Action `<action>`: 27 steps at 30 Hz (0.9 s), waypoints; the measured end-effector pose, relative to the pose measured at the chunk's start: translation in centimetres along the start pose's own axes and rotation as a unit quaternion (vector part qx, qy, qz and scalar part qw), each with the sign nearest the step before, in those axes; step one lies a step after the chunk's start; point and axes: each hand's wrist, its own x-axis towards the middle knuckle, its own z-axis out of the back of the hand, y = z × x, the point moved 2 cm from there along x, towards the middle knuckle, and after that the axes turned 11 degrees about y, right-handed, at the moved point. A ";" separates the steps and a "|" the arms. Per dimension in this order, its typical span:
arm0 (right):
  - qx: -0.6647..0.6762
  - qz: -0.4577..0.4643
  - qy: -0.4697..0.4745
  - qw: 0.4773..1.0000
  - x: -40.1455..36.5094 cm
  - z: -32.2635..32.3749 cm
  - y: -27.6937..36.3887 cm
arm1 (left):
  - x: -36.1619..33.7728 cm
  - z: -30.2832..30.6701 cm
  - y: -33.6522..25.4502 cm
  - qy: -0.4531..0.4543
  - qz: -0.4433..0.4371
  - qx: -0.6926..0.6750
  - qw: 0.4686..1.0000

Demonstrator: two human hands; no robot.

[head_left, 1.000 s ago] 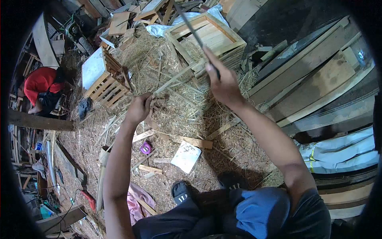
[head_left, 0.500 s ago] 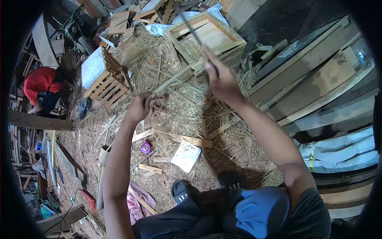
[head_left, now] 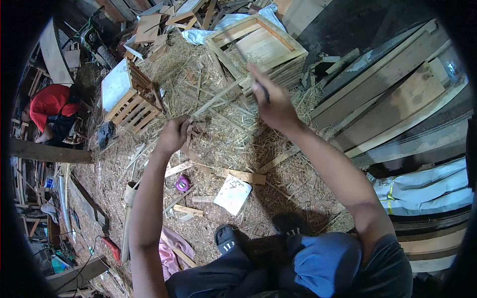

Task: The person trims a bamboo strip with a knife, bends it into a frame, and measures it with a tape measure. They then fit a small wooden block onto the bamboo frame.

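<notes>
A thin pale wood strip (head_left: 213,102) runs up and to the right from my left hand (head_left: 174,134), whose fingers are closed on its lower end. The strip's far end lies at the near edge of a stack of wooden frames (head_left: 281,62). My right hand (head_left: 276,105) is wrapped round the dark handle of a long thin tool, with the index finger stretched along it. The tool's blade (head_left: 239,49) is blurred and points up and left over the frames, so its kind is unclear.
A slatted crate (head_left: 133,110) stands at the left. Below my hands lie a purple tape measure (head_left: 182,184), a white sheet (head_left: 232,194) and wood scraps (head_left: 246,176). Long boards (head_left: 392,94) lean at the right. A person in red (head_left: 53,107) crouches at the far left.
My right hand has moved slightly down and left, and the tool's blade has dropped lower over the frames. My left hand and the strip look almost unchanged.
</notes>
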 end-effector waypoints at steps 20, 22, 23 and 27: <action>-0.088 -0.107 0.104 0.985 -0.9 -1.2 -4.4 | -0.1 0.4 -0.6 0.031 0.017 -0.008 0.999; -0.108 -0.014 0.055 0.993 0.6 0.0 -2.9 | 0.1 0.4 0.0 0.032 0.018 -0.008 0.999; -0.107 -0.013 0.055 0.993 1.0 0.3 -2.0 | 0.1 0.0 0.5 0.007 -0.001 0.011 1.000; -0.020 -0.003 -0.004 1.000 1.6 1.7 2.8 | 0.1 -0.3 1.3 -0.003 -0.025 0.037 0.999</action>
